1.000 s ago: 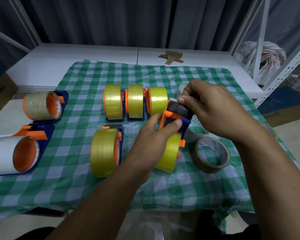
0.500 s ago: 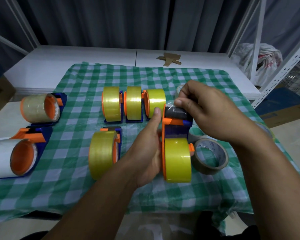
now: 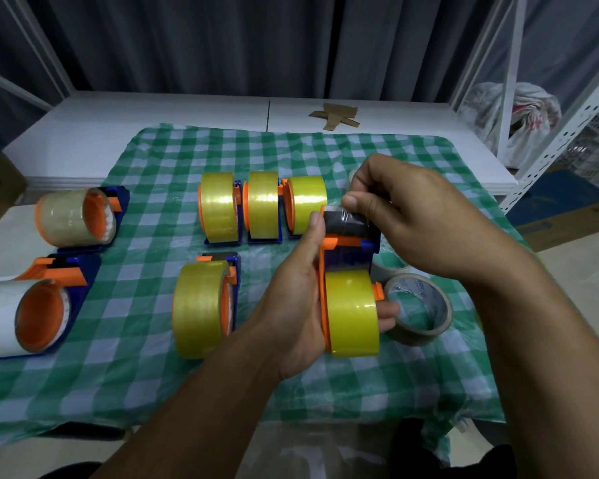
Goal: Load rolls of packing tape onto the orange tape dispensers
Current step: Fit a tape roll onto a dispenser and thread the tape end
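My left hand (image 3: 293, 305) grips an orange and blue tape dispenser (image 3: 346, 252) that carries a yellow tape roll (image 3: 352, 312), held just above the checked cloth. My right hand (image 3: 405, 216) pinches the clear tape end over the dispenser's black front roller (image 3: 348, 224). Three loaded dispensers with yellow rolls (image 3: 261, 205) stand in a row behind. Another loaded one (image 3: 201, 307) stands left of my left hand. A loose brownish tape roll (image 3: 419, 312) lies flat to the right, with another loose roll (image 3: 389, 266) partly hidden behind the held dispenser.
Two dispensers with clear rolls lie at the left, one nearer (image 3: 32, 312) and one farther back (image 3: 77, 216). The green checked cloth (image 3: 153, 371) covers the white table (image 3: 187, 115). Cardboard scraps (image 3: 336, 115) lie at the back. A metal shelf frame (image 3: 564, 129) stands at the right.
The held dispenser turned from tilted to upright, its yellow roll now facing me. My right hand stayed at the front roller with the tape end.
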Action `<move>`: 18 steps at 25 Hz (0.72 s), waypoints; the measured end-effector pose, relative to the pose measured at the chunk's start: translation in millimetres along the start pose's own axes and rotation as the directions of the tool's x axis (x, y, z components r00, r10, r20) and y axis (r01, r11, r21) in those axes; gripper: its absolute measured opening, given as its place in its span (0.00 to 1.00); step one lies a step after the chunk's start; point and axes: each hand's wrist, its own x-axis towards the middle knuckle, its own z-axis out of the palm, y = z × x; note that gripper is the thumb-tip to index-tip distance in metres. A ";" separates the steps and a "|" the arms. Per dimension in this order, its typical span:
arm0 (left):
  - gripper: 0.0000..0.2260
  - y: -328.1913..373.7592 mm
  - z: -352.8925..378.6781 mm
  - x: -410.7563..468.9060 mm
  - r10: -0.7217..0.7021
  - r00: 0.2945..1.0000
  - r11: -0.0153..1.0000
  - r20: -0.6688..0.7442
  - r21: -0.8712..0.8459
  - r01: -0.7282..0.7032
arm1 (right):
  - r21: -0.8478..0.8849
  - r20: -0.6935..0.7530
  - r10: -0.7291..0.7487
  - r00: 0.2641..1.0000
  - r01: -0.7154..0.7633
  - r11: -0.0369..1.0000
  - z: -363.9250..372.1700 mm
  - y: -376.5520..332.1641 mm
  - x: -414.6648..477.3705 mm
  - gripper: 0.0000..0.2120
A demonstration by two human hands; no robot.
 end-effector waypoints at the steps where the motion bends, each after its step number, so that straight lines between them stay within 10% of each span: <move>1: 0.35 -1.4 -1.0 0.7 0.004 1.000 1.000 -0.016 0.025 -0.004 | -0.006 0.018 0.007 1.000 -0.007 1.000 -1.0 0.5 -0.7 0.09; 18: 0.35 -7.7 -2.7 -0.9 0.011 0.999 0.989 -0.040 0.149 -0.005 | 0.085 0.030 0.125 0.992 -0.127 0.988 -10.4 5.5 -2.7 0.09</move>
